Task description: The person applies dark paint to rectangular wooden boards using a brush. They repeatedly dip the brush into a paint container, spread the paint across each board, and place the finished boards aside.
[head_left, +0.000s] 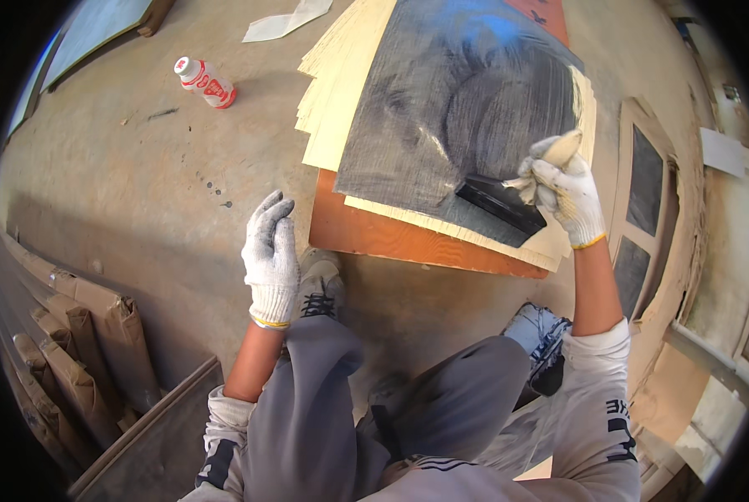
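Observation:
In a white knitted glove, my right hand [571, 194] is closed round the pale handle of a wide, black-headed tool [501, 207]. Whether its head is a brush or a scraper I cannot tell. It rests near the close right corner of a black, streaked sheet [424, 105]. Beneath that lie several pale yellow sheets [331, 138], fanned unevenly, with an orange-brown board [391, 234] at the bottom. Away from the stack on the left, my gloved left hand [272, 258] hovers above my shoe, empty, its fingers stretched out and darkened at the tips.
A white and red bottle [206, 82] stands on the floor at the far left, beyond a small dark stick. Brown wrapped panels [86, 335] lean at the lower left. Framed panels [642, 192] lie along the right. A blue-white bag or packet [535, 333] sits beside my right knee.

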Motion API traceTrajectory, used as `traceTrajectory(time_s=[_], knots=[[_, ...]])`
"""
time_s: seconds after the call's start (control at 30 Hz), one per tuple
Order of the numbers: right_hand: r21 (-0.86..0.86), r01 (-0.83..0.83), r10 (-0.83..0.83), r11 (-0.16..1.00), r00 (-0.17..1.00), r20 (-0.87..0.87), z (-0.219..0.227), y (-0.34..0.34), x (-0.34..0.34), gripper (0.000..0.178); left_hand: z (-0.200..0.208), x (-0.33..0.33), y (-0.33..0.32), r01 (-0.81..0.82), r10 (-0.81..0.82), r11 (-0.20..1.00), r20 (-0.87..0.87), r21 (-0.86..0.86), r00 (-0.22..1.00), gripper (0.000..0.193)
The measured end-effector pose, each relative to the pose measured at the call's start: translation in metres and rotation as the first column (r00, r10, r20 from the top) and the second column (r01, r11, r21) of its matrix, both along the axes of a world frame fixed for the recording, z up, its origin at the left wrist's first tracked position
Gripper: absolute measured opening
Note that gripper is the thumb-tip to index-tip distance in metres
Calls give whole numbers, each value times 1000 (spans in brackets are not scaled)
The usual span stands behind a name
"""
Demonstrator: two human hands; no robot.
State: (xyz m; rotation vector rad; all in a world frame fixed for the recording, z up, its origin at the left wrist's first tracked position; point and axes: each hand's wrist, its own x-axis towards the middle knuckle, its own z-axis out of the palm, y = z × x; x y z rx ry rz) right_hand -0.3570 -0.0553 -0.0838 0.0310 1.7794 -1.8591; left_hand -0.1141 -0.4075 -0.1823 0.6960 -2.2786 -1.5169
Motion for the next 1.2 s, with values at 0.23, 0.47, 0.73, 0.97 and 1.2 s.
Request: traceTrajectory(time_s=[0.23, 0.47, 0.73, 0.97, 1.2], knots=[[48, 44, -36, 998, 988, -148, -8, -54, -51, 20, -2, -11, 9, 37, -35, 998, -45, 49, 998, 25], [45, 115, -106, 992, 982, -156, -18, -18, -55, 18, 2, -4, 9, 45, -44, 998, -24, 47, 999, 25], [83, 47, -27, 995, 973, -231, -17, -50, -69, 22, 7, -11, 17, 85, -86, 990, 4, 117, 996, 31], [24, -140, 140, 990, 990, -3, -5, -11, -22, 27, 5, -10, 15, 87, -88, 990, 2, 114, 996, 31], [-105, -132, 131, 986, 991, -19, -9, -35, -7, 24, 3, -15, 24, 112, -116, 988, 27, 108, 993, 31]])
